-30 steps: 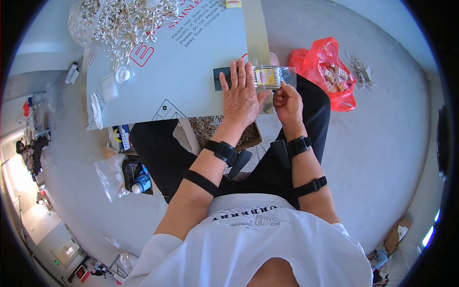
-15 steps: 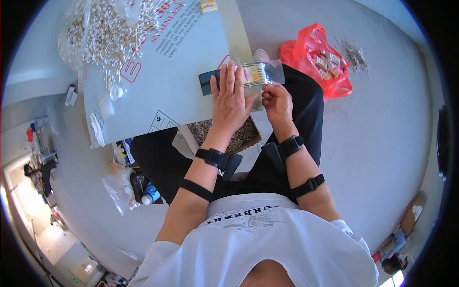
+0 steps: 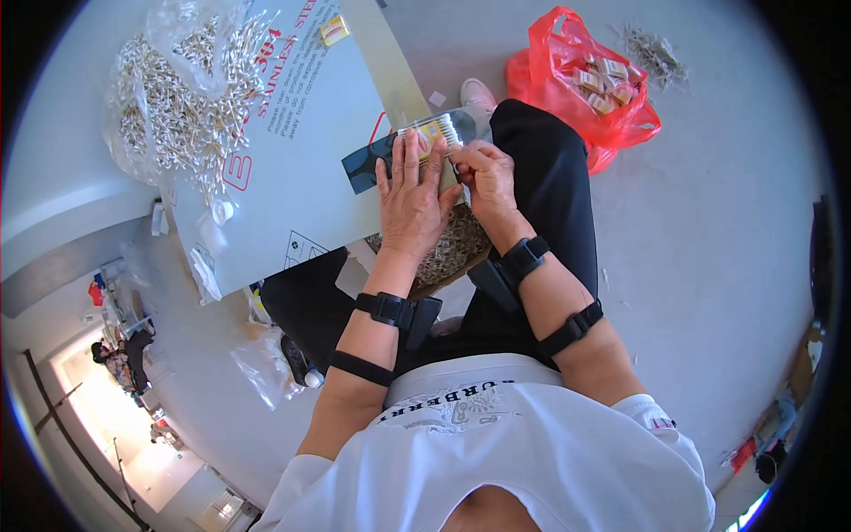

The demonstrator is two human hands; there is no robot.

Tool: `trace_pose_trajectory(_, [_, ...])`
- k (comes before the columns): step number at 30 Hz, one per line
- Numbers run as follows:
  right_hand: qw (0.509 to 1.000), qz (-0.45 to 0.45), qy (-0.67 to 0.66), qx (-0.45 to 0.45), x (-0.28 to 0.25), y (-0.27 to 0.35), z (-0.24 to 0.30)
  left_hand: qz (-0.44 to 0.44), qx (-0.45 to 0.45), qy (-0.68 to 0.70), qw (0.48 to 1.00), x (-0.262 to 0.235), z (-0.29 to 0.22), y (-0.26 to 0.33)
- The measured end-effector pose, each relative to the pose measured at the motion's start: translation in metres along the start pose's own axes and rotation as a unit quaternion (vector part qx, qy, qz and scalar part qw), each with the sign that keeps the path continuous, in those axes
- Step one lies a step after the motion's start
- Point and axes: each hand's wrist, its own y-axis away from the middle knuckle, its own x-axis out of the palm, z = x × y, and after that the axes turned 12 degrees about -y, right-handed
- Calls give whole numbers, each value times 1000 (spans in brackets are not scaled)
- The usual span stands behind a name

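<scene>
A flat pack of cotton swabs (image 3: 450, 131) with a yellow label lies at the table's right edge, its row of white tips toward the right. My left hand (image 3: 413, 204) rests on the pack's near side, open, fingers stretched out and thumb apart. A dark blue strip (image 3: 358, 170) sticks out to the left of the pack. At the pack's near right corner my right hand (image 3: 490, 182) is closed in a pinch; what is between the fingertips is hidden. Clear plastic film (image 3: 464, 121) shows beyond the swab tips.
A large heap of loose swabs (image 3: 168, 115) in clear plastic covers the table's far left. Beside it stands a small white roll (image 3: 222, 212). Under the near edge, a box holds swabs (image 3: 450, 253). A red bag (image 3: 542, 75) of small packs sits on the floor, near scattered swabs (image 3: 654, 55).
The pack and both hands appear shifted left in the view. My right hand has come closer to the left hand, up against the pack's swab tips. My left hand stays flat on the pack.
</scene>
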Motion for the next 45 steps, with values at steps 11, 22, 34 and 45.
trace_pose_trajectory(11, [999,-27,-3,24,6,1,4,-30,-9,42,999,7,2,1])
trace_pose_trajectory(22, [999,-14,36,-1,6,-2,8,-2,9,-5,1000,1,2,0])
trace_pose_trajectory(34, [984,19,136,-110,2,-4,-4,-12,10,-8,1000,4,1,0])
trace_pose_trajectory(45, [998,-14,52,-14,4,-4,5,-29,-10,26,999,7,-1,0])
